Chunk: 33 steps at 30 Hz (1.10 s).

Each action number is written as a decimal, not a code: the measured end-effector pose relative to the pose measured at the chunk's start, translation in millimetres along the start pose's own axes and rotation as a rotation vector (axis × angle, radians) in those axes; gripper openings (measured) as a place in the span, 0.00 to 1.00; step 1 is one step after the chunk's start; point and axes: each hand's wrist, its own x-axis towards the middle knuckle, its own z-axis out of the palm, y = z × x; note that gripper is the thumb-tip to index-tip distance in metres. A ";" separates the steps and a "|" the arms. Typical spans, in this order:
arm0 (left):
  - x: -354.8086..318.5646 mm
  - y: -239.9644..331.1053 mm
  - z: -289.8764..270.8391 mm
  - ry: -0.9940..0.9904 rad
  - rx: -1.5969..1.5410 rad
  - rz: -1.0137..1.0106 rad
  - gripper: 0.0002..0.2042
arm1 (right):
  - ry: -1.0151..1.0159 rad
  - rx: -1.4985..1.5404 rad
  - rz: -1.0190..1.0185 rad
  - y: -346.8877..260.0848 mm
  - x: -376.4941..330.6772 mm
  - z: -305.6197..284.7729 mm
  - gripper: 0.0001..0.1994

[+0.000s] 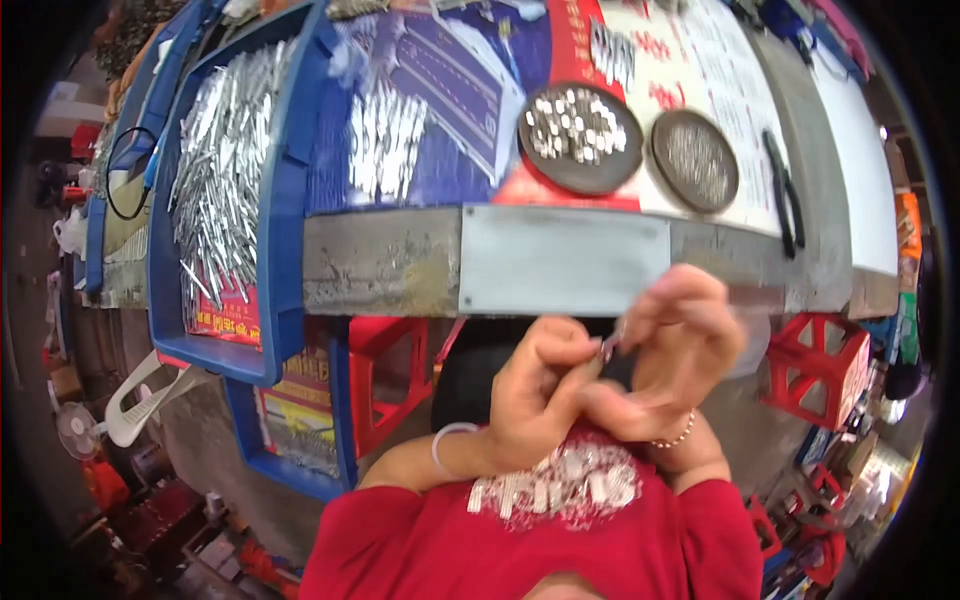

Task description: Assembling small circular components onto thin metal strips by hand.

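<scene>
At lower centre, the left hand (pixel 537 388) pinches a small metal piece (pixel 608 348); the right hand (pixel 690 345) beside it is blurred, its grip impossible to tell. This piece seems unfinished; many loose metal rods (pixel 225 150) apparently remain in the upper-left blue tray (pixel 281 260).

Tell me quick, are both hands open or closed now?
Left hand: closed, pinching a small shiny piece.
Right hand: curled, blurred; can't tell if it grips.

Workshop | worn grey workbench (pixel 380 265) | blue bin (pixel 281 200) of silvery rods (pixel 225 160) | pliers (pixel 777 165)
</scene>
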 end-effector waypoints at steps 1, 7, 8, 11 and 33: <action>-3.4 7.6 -1.0 0.008 0.110 0.005 0.10 | -0.155 -0.202 -0.011 0.8 -2.5 -0.6 0.39; -4.8 6.4 -7.0 -0.036 0.181 0.114 0.11 | -0.066 -0.172 0.096 3.0 -11.7 3.1 0.43; -5.4 3.4 -5.2 0.018 0.065 0.054 0.11 | 0.068 -0.071 0.297 13.2 3.9 -1.0 0.44; -10.0 6.8 -7.1 0.067 0.063 -0.020 0.10 | 0.035 0.232 0.016 0.3 -17.3 5.1 0.46; -3.8 14.1 -12.5 0.010 0.310 0.208 0.11 | -0.063 -0.048 0.159 0.1 -1.5 9.5 0.45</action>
